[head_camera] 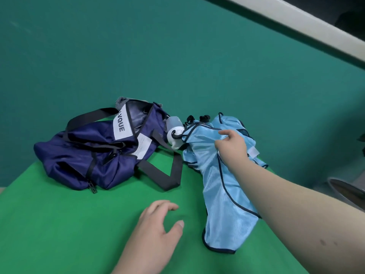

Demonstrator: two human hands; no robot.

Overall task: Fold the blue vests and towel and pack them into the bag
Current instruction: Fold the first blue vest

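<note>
While your right grip (232, 144) pinches the limp vest (223, 194), your left grip (156, 226) hovers spread; the mesh looks light and slippery, so take its bound edges.

The blue vests (221, 190), light mesh edged in dark piping, lie crumpled in 1 heap. The fingers (224, 133) of the right hand (232, 145) pinch the top layer, and a long flap trails down beside the left hand (156, 226). The rolled white-and-grey towel (174, 135) sits just left of those fingers, touching the vests. Further left slumps the navy bag (88, 155), mouth open, black straps loose.
</note>
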